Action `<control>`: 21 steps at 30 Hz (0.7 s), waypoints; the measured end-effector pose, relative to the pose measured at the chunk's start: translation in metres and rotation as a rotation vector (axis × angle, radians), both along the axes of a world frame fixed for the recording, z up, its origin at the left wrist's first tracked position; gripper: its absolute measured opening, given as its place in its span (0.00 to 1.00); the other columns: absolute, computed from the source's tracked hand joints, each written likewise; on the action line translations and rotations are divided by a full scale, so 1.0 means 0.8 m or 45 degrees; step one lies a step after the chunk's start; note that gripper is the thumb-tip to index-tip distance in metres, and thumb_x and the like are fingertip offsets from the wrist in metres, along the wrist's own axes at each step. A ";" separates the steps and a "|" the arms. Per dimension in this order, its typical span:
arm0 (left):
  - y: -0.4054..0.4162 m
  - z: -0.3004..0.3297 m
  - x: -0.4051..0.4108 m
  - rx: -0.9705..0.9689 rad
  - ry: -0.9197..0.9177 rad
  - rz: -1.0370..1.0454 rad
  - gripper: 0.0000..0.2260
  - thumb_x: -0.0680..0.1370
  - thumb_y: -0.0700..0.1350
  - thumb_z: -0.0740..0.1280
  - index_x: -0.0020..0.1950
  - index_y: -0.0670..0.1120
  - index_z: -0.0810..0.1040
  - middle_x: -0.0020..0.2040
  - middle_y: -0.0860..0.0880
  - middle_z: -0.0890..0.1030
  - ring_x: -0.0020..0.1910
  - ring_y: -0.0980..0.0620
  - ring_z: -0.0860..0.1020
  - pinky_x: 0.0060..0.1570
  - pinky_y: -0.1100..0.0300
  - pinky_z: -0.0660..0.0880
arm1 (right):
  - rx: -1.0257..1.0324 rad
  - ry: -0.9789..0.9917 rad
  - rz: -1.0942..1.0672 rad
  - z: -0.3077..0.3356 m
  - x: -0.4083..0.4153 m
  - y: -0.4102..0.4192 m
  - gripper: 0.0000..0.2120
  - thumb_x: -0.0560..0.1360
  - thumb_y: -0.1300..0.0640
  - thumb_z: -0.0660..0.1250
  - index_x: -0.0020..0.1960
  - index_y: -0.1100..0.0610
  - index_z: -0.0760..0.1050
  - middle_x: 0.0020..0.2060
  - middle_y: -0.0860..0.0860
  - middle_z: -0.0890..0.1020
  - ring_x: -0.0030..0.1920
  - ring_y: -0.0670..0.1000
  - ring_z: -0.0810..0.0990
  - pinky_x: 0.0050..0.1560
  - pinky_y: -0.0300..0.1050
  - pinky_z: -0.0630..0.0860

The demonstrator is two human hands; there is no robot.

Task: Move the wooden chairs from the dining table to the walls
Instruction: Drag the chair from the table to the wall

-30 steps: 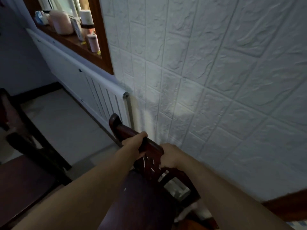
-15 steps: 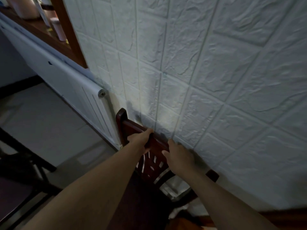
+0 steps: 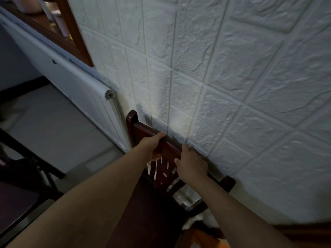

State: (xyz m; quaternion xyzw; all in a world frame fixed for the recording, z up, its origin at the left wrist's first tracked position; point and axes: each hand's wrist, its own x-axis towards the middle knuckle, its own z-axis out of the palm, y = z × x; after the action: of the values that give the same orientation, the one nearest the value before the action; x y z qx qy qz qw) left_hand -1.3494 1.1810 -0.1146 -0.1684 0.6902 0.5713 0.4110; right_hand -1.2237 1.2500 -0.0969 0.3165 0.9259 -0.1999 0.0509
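Note:
A dark reddish wooden chair [image 3: 168,149] stands with its carved backrest right against the white textured wall [image 3: 232,77]. My left hand [image 3: 153,147] is wrapped over the top rail of the backrest, left of centre. My right hand [image 3: 190,164] lies on the same rail further right, fingers curled over it beside the wall. The chair's seat [image 3: 152,212] is dark and partly hidden under my forearms. The chair's legs are out of sight.
A white radiator [image 3: 86,97] runs along the wall left of the chair, under a wooden window sill [image 3: 53,31] with bottles and jars. Another dark chair [image 3: 23,176] stands at the left edge. Pale tiled floor [image 3: 53,126] lies between them.
The chair's backrest has gone from a gap away to touching the wall. My view has shifted right and closer. My right hand's grip looks looser than a second ago.

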 end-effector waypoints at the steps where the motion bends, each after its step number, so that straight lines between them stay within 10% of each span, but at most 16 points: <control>1: -0.006 0.001 0.001 0.005 0.011 -0.029 0.22 0.72 0.53 0.71 0.60 0.42 0.72 0.44 0.45 0.79 0.45 0.46 0.80 0.49 0.51 0.76 | -0.005 0.009 0.003 0.001 0.001 -0.003 0.20 0.78 0.51 0.62 0.66 0.57 0.62 0.61 0.58 0.74 0.61 0.58 0.74 0.54 0.53 0.73; 8: -0.054 0.030 0.009 -0.023 0.109 -0.069 0.27 0.74 0.51 0.69 0.69 0.41 0.68 0.66 0.42 0.74 0.64 0.44 0.73 0.56 0.51 0.70 | 0.110 0.271 -0.028 0.014 0.003 -0.048 0.24 0.75 0.53 0.66 0.67 0.55 0.63 0.65 0.56 0.67 0.64 0.56 0.68 0.64 0.49 0.68; 14: -0.142 0.056 0.017 -0.062 0.163 0.041 0.19 0.76 0.47 0.67 0.64 0.40 0.70 0.44 0.47 0.76 0.44 0.51 0.77 0.43 0.56 0.72 | -0.015 0.230 0.109 0.030 -0.002 -0.102 0.21 0.75 0.56 0.65 0.66 0.56 0.64 0.64 0.57 0.67 0.64 0.57 0.67 0.64 0.51 0.69; 18: -0.233 0.073 0.020 -0.048 0.218 0.174 0.22 0.77 0.46 0.66 0.68 0.41 0.67 0.65 0.44 0.72 0.53 0.48 0.76 0.50 0.53 0.70 | -0.073 0.199 0.210 0.046 -0.014 -0.167 0.21 0.75 0.56 0.65 0.66 0.58 0.64 0.62 0.59 0.67 0.61 0.58 0.70 0.58 0.50 0.72; 21: -0.313 0.086 0.022 -0.045 0.232 0.251 0.09 0.78 0.45 0.64 0.55 0.42 0.73 0.61 0.44 0.73 0.52 0.48 0.76 0.50 0.53 0.68 | -0.108 0.226 0.290 0.059 -0.027 -0.231 0.20 0.75 0.57 0.64 0.64 0.59 0.64 0.62 0.59 0.67 0.59 0.57 0.71 0.54 0.47 0.72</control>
State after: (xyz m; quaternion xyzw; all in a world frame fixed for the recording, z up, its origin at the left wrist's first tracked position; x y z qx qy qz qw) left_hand -1.3316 0.9306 -0.0461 -0.1900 0.7148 0.6096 0.2852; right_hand -1.2450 1.0649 -0.0494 0.1880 0.9474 -0.2590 0.0046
